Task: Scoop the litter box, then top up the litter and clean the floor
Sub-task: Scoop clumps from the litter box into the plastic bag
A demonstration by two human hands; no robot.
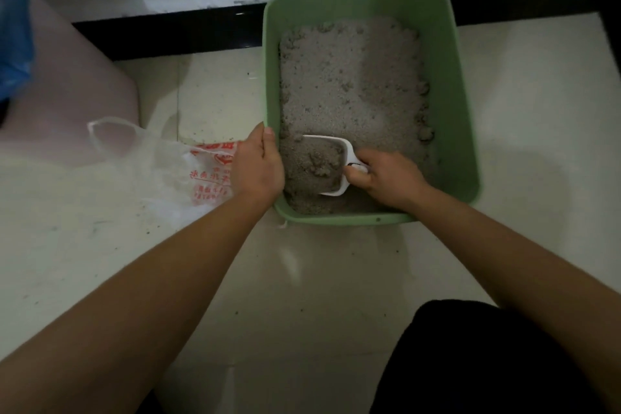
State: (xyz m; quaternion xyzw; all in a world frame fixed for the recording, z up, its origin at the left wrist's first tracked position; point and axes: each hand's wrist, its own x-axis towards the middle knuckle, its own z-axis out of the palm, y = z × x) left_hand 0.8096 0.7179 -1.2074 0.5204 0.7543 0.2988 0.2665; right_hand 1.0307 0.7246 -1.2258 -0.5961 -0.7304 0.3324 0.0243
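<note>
Dim, soft, slightly blurred picture; wide-angle bending at edges; faint sheen on floor (302, 279).

1 green litter box (450, 77), rectangular, on pale tiled floor (302, 279), far end against a black baseboard (168, 33).
Grey litter (353, 84) inside, uneven, with clumps along the right wall.
1 white scoop (349, 153), low in the near-left corner of the box, loaded with litter and clumps; right hand (389, 178) grips its handle.
Left hand (258, 165) holds the box's left rim.
1 clear plastic bag (161, 168), red print, crumpled on the floor just left of the box; dark grains scattered near it.
1 pink object (74, 77) at the left edge.
</note>
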